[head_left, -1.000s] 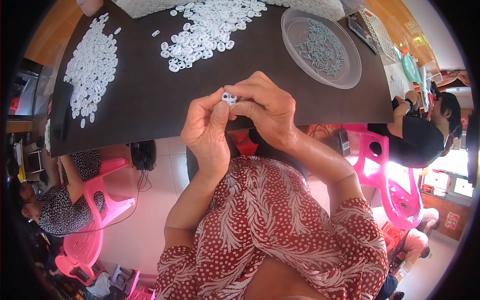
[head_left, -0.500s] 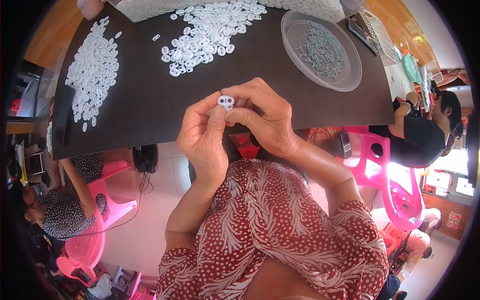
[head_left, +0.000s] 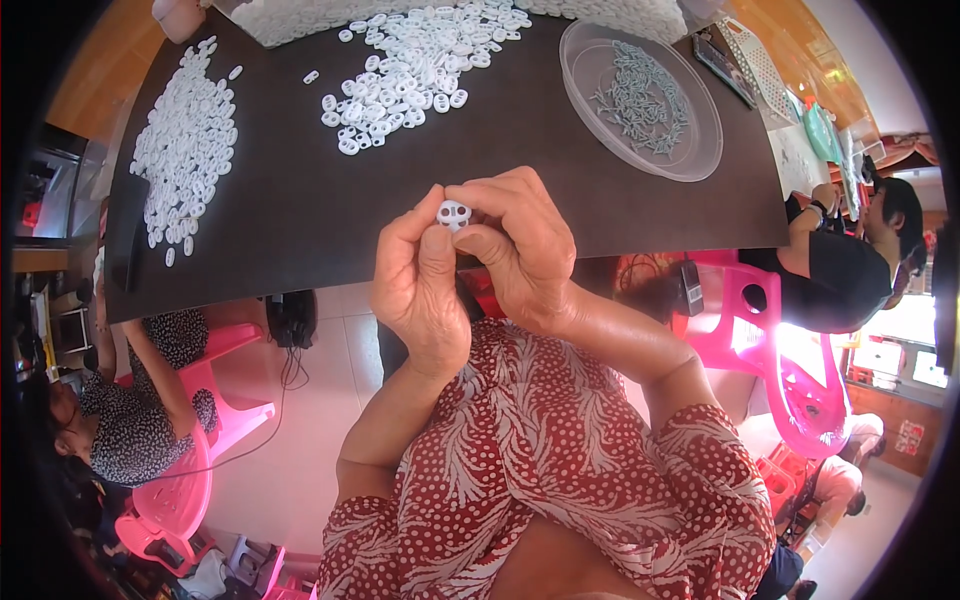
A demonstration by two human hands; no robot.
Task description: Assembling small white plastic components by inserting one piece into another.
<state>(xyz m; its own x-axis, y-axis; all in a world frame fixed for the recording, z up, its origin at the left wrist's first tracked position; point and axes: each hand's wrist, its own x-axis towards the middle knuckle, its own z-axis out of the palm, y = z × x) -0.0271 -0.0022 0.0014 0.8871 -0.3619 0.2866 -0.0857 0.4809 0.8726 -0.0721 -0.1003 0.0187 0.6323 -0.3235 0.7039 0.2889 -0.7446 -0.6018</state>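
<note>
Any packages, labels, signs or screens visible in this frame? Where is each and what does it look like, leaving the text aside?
Dark flat device, perhaps a phone: far right of the table, beside the clear round tray; rectangular, screen detail unclear.
Small red sign or label: low on the wooden cabinet at far right; too small to describe.
No clear packages show.

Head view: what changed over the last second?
Both hands, left hand and right hand, lifted the small white two-hole part slightly up and turned its holed face toward the camera; both kept their pinch. White part piles and the clear dish stayed put.
</note>
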